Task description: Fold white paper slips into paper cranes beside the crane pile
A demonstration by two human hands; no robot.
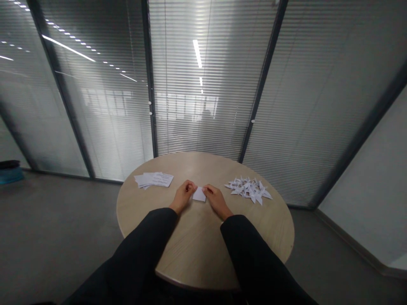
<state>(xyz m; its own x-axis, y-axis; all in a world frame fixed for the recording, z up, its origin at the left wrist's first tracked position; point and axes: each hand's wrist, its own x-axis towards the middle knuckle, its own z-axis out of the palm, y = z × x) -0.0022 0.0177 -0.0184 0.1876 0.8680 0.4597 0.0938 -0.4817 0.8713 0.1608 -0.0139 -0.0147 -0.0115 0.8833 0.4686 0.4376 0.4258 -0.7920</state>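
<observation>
Our left hand and right hand pinch white paper between fingers, inside the near edge of the bench, apparently mid-fold, calling for matched edges

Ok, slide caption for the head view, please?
Left hand and right hand pinch a small white paper at a round table, printed sheets to one side, folded white shapes to the other.

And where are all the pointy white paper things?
In the head view, the pointy paper pile sits toward the right side of the round table, just right of the right hand.
</observation>
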